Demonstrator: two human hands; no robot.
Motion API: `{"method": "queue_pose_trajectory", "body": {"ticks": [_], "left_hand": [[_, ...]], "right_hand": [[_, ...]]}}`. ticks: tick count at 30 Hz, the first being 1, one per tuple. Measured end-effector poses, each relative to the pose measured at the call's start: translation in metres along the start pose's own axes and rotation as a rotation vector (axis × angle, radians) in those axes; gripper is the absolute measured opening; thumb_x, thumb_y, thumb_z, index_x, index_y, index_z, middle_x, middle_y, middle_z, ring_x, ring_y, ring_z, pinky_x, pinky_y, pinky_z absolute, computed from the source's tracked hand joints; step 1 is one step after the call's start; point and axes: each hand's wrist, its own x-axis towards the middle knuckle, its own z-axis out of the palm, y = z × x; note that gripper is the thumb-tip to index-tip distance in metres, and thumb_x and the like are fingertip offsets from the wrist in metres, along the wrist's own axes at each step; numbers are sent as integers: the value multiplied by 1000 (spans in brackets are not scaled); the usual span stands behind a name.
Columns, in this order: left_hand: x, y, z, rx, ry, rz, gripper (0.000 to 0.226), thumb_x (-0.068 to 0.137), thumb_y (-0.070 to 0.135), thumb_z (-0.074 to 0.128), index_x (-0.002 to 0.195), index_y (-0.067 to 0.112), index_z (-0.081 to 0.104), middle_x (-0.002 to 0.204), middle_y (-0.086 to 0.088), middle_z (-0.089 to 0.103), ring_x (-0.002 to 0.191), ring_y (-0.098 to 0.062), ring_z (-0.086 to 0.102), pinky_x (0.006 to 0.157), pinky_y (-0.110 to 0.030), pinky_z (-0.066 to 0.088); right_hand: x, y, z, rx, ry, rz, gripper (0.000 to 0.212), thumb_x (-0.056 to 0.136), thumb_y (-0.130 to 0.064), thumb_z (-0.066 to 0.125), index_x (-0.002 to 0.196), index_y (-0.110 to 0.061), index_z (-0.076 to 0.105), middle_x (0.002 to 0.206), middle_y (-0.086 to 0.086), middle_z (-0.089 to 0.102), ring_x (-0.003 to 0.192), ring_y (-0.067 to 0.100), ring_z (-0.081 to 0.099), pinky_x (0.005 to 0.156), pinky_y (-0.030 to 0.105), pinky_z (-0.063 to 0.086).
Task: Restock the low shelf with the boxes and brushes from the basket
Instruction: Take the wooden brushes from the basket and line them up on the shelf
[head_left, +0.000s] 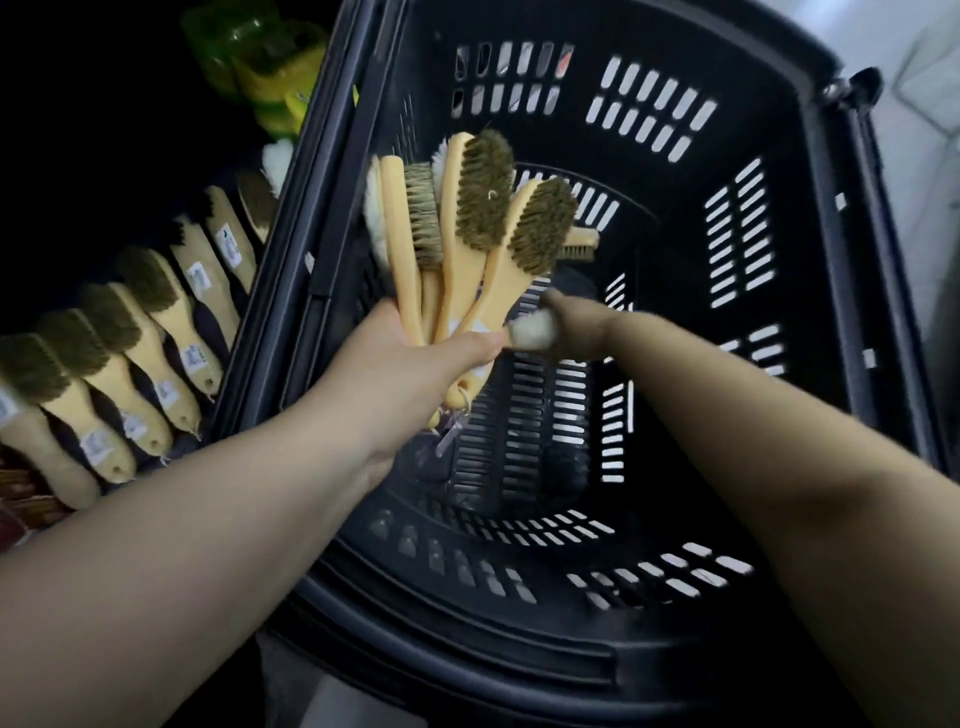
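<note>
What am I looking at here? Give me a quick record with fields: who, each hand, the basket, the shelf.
who: a person seen from a head camera, bare arms only
left hand: grips a bunch of wooden brushes by their handles
right hand: blurred, reaching into the basket, with a white fluffy piece at it
basket: dark slotted plastic, one more brush inside
shelf row: similar brushes lined side by side, left of the basket

Left hand (415, 364) grips a fan of brushes (467, 234) over the basket (779, 156); right hand (571, 327), blurred, reaches just beside it; shelved brushes (130, 364) lie further left.
</note>
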Motion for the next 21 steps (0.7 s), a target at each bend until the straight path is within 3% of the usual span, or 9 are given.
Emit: {"method": "queue_pose_trajectory", "body": {"ticks": [3,5,7,8,11,15,19,21], "left_hand": [[1,3,1,-12,-31,28,25,81,16,69,105,20,62,100,-7,72,98,-29,66,85,-41,53],[0,5,1,-11,-38,82,26,81,16,68,105,21,61,100,-5,71,92,-24,67,75,-34,55],[-4,7,0,-5,-24,135,33,80,18,70,110,20,58,97,0,69,81,-14,66,57,-19,52],[-7,8,-2,-13,-19,154,34,80,19,70,111,21,57,96,2,69,78,-11,64,56,-17,49],[-20,14,-8,-33,-35,200,28,80,21,71,104,23,58,85,2,68,64,-4,63,50,-19,47],[-51,20,-27,-41,-44,259,26,76,24,73,100,25,62,89,3,71,82,-16,65,69,-29,50],[-86,23,-50,-68,-45,245,37,65,30,74,100,21,63,92,-4,71,84,-21,61,76,-38,46],[-102,24,-61,-115,-54,240,38,64,25,77,99,20,64,93,-5,72,86,-21,63,84,-41,48]], "right_hand": [[-51,-13,-44,20,-47,-141,56,76,-33,75,123,-19,47,109,0,57,100,18,54,86,28,42],[-89,-25,-62,168,-44,-211,46,73,-37,77,110,-23,53,98,-5,60,91,12,57,79,25,46],[-125,-37,-70,338,48,-269,37,71,-32,79,100,-26,59,90,-13,65,85,5,62,73,16,47],[-142,-42,-71,455,98,-298,34,69,-26,81,97,-26,61,85,-15,68,81,1,63,69,13,48],[-184,-50,-70,844,163,-371,38,63,-9,82,96,-18,66,91,-5,72,88,9,68,75,20,53],[-219,-73,-64,1252,148,-411,26,67,-6,69,92,-11,66,89,2,73,89,16,69,81,27,55],[-236,-116,-60,1486,135,-431,27,74,-17,58,99,-5,57,106,15,67,101,27,64,91,40,53],[-243,-142,-54,1557,149,-446,22,80,-20,56,97,-6,54,95,14,70,91,25,67,87,40,54]]}}
